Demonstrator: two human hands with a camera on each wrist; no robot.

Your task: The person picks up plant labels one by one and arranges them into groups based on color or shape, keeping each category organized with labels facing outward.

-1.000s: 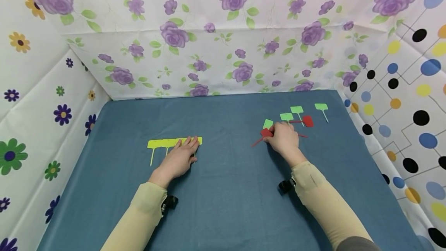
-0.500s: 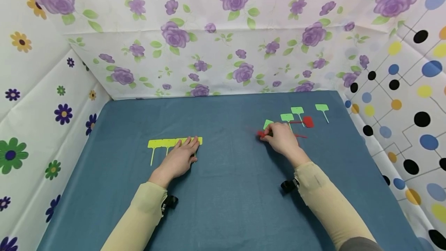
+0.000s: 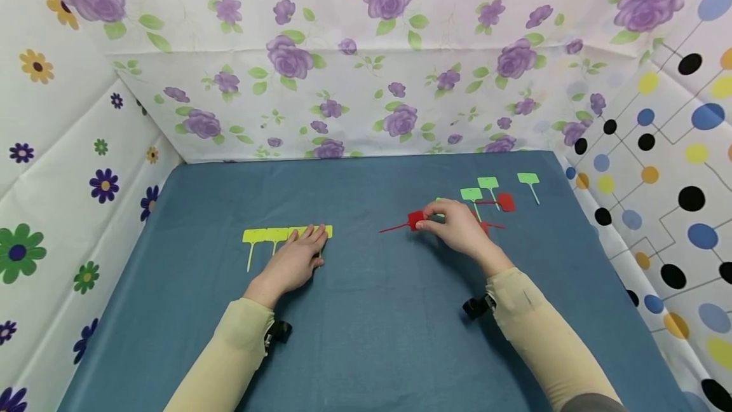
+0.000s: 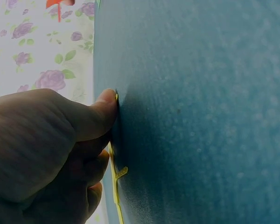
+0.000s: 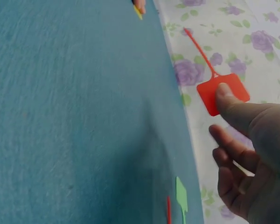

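Flat T-shaped plant labels lie on the blue cloth. My left hand (image 3: pixel 291 262) rests with extended fingers on a row of yellow plant labels (image 3: pixel 254 235), covering part of it. In the left wrist view the thumb presses at the edge of a yellow label (image 4: pixel 115 186). Between thumb and fingertips, my right hand (image 3: pixel 457 227) pinches a red plant label (image 3: pixel 414 220) by its head, the stem pointing left. The right wrist view shows that red label (image 5: pixel 207 99) held up off the cloth. A green label sits mostly hidden behind the right hand.
Green plant labels (image 3: pixel 471 194) lie scattered at the back right, one (image 3: pixel 528 178) farther off. A red label (image 3: pixel 506 202) lies among them; another (image 3: pixel 485 227) is partly hidden by the right hand. Patterned sheets (image 3: pixel 366 107) border the blue table (image 3: pixel 372 336) at back and sides.
My right hand has drawn the red label away from the others and turned it so its stem points left. The left hand stays in place on the yellow row.
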